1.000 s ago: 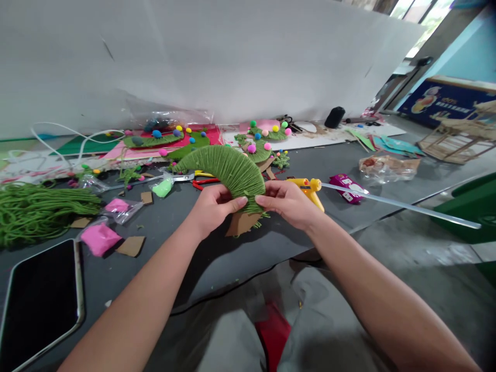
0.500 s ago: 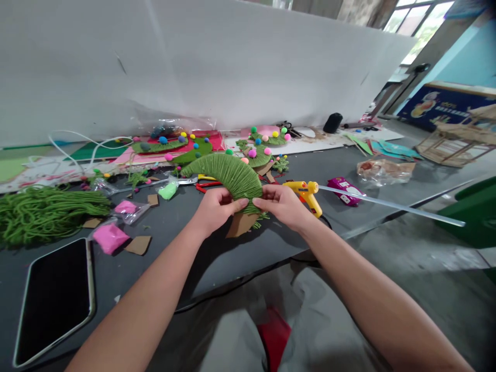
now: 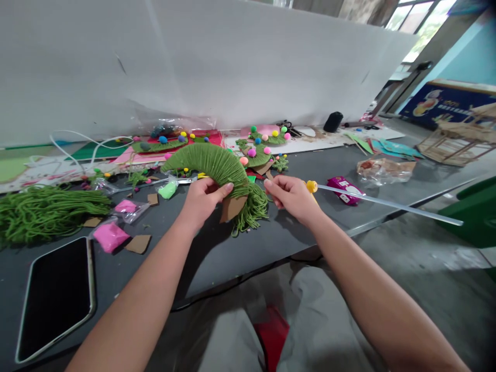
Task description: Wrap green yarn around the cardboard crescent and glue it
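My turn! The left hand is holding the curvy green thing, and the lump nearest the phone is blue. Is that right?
Not quite: the lump nearest the phone is pink, not blue, as the head view shows. The left hand does hold the curvy green thing.

Left hand [image 3: 207,200] and right hand [image 3: 293,199]: bare, slim fingers [image 3: 225,191], short thumbnail visible on left. Left forearm [image 3: 155,279], right forearm [image 3: 372,279]: bare right down to picture edge, slender, tapering to bare wrists. Trousers [image 3: 323,325]: light grey, loose cut, plain matte cloth. Soft creases and folds over right knee; left leg smoother, darker toward inner side. Fine fabric texture too blurred to tell.
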Available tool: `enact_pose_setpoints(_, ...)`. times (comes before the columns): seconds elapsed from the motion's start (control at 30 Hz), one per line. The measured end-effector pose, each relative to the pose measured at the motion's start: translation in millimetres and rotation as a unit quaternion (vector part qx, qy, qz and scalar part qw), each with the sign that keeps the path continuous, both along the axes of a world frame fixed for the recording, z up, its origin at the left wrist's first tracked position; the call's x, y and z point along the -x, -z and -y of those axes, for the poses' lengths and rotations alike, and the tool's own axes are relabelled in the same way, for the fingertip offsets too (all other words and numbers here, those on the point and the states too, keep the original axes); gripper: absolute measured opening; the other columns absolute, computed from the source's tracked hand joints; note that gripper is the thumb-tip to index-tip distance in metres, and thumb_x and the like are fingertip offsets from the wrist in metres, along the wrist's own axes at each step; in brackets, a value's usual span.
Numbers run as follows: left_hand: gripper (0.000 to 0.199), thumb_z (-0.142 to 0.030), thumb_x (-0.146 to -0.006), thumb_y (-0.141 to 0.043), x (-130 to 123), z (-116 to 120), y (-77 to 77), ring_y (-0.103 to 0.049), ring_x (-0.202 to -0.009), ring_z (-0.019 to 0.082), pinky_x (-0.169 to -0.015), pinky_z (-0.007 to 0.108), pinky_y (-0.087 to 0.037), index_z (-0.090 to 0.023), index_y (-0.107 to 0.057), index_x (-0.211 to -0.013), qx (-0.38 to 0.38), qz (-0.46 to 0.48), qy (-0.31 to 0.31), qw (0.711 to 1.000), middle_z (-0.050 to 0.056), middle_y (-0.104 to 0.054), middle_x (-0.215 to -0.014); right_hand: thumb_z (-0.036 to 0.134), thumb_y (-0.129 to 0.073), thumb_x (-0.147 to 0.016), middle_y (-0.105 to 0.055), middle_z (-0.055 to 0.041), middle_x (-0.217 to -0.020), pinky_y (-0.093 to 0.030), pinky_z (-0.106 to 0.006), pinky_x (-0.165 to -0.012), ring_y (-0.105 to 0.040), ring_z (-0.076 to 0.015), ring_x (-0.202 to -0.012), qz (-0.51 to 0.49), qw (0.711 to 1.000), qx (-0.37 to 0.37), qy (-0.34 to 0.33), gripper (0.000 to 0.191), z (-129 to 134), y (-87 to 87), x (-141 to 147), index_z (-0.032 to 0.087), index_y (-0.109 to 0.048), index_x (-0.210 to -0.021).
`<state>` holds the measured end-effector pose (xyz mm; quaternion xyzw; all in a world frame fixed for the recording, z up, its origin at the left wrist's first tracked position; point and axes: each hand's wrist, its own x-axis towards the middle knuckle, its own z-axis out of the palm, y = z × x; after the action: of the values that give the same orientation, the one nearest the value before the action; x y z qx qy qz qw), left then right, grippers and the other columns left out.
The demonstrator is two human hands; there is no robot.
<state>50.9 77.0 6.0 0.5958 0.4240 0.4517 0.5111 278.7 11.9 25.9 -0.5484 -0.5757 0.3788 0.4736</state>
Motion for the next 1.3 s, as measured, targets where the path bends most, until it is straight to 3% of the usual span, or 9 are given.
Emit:
enact_pose_setpoints(0.17, 0.042, -0.049, -0.066, -0.085, -8, 4, 0.8, -0.069, -0.082, 0.021, -0.064, 0.026, -0.052, -0.014, -0.075, -0.088, 0.008, -0.002, 0.007, 1.000, 0.008, -0.077, -0.092, 0.056, -0.054, -0.093, -0.059, 0.0009, -0.062, -0.042, -0.022, -0.054, -0.052, -0.0093, -0.054, 0.133, 0.978, 0.065, -0.144, 0.044, 17, -1.0, -8, 0.017, -0.062, -0.075)
enact_pose_setpoints(0.27, 0.042, -0.049, -0.067, -0.084, -9, 6, -0.2, -0.069, -0.084, 0.021, -0.066, 0.027, -0.053, -0.015, -0.075, -0.091, 0.011, -0.001, 0.012, 1.000, 0.008, -0.078, -0.094, 0.053, -0.064, -0.086, -0.066, -0.0009, -0.074, -0.047, -0.023, -0.057, -0.059, -0.0117, -0.060, 0.183, 0.909, 0.204, -0.314, 0.037, 31, -10.4, -30, 0.018, -0.067, -0.094)
enact_pose_setpoints(0.33, 0.041, -0.049, -0.068, -0.083, -10, 7, -1.2, -0.069, -0.085, 0.021, -0.066, 0.027, -0.054, -0.015, -0.075, -0.090, 0.011, -0.002, 0.014, 1.000, 0.008, -0.078, -0.095, 0.056, -0.062, -0.086, -0.067, -0.0024, -0.074, -0.046, -0.023, -0.056, -0.058, -0.0122, -0.060, 0.208, 0.875, 0.278, -0.337, 0.039, 42, -17.7, -49, 0.017, -0.067, -0.090)
enact_pose_setpoints(0.5, 0.039, -0.047, -0.069, -0.084, -14, 10, -2.5, -0.070, -0.087, 0.022, -0.065, 0.026, -0.053, -0.015, -0.075, -0.089, 0.008, 0.003, 0.012, 1.000, 0.008, -0.078, -0.096, 0.066, -0.062, -0.081, -0.059, -0.0004, -0.058, -0.037, -0.026, -0.053, -0.052, -0.0131, -0.054, 0.315, 0.859, 0.340, -0.217, 0.050, 69, -22.4, -97, 0.018, -0.058, -0.068)
enact_pose_setpoints(0.67, 0.035, -0.046, -0.070, -0.083, -20, 9, -1.7, -0.069, -0.083, 0.021, -0.065, 0.026, -0.052, -0.015, -0.075, -0.086, 0.001, 0.011, 0.015, 1.000, 0.007, -0.078, -0.091, 0.082, -0.046, -0.080, -0.062, -0.0040, -0.069, -0.036, -0.031, -0.057, -0.054, -0.0183, -0.063, 0.481, 0.841, 0.233, 0.087, 0.064, 72, -0.7, -120, 0.020, -0.061, -0.073)
enact_pose_setpoints(0.77, 0.035, -0.046, -0.072, -0.082, -22, 10, -1.2, -0.070, -0.086, 0.021, -0.066, 0.026, -0.053, -0.015, -0.075, -0.088, 0.005, 0.013, 0.026, 1.000, 0.008, -0.078, -0.095, 0.080, -0.057, -0.074, -0.068, -0.0120, -0.109, -0.045, -0.035, -0.075, -0.062, -0.0245, -0.087, 0.466, 0.862, 0.125, 0.157, 0.072, 54, 20.7, -118, 0.018, -0.067, -0.109)
enact_pose_setpoints(0.9, 0.036, -0.046, -0.073, -0.081, -22, 13, -1.2, -0.070, -0.088, 0.022, -0.066, 0.026, -0.054, -0.015, -0.075, -0.092, 0.002, 0.005, 0.036, 0.999, 0.009, -0.078, -0.098, 0.066, -0.063, -0.077, -0.067, -0.0096, -0.087, -0.044, -0.035, -0.072, -0.060, -0.0230, -0.078, 0.390, 0.906, 0.049, 0.160, 0.051, 30, 38.3, -106, 0.016, -0.067, -0.082)
enact_pose_setpoints(1.17, 0.031, -0.043, -0.075, -0.080, -24, 16, -1.4, -0.070, -0.085, 0.021, -0.064, 0.025, -0.053, -0.016, -0.076, -0.088, -0.016, -0.007, 0.021, 1.000, 0.008, -0.078, -0.094, 0.050, -0.068, -0.085, -0.070, -0.0084, -0.110, -0.048, -0.028, -0.056, -0.056, -0.0117, -0.061, -0.024, 0.997, 0.029, 0.068, 0.038, 49, 11.5, -69, 0.020, -0.060, -0.107)
enact_pose_setpoints(1.3, 0.034, -0.045, -0.073, -0.080, -26, 17, -1.5, -0.069, -0.083, 0.021, -0.063, 0.025, -0.053, -0.015, -0.075, -0.089, -0.003, -0.005, 0.019, 1.000, 0.009, -0.077, -0.094, 0.053, -0.067, -0.086, -0.070, -0.0060, -0.086, -0.047, -0.027, -0.054, -0.053, -0.0117, -0.059, -0.018, 0.998, 0.045, 0.044, 0.040, 62, 9.6, -53, 0.017, -0.067, -0.106)
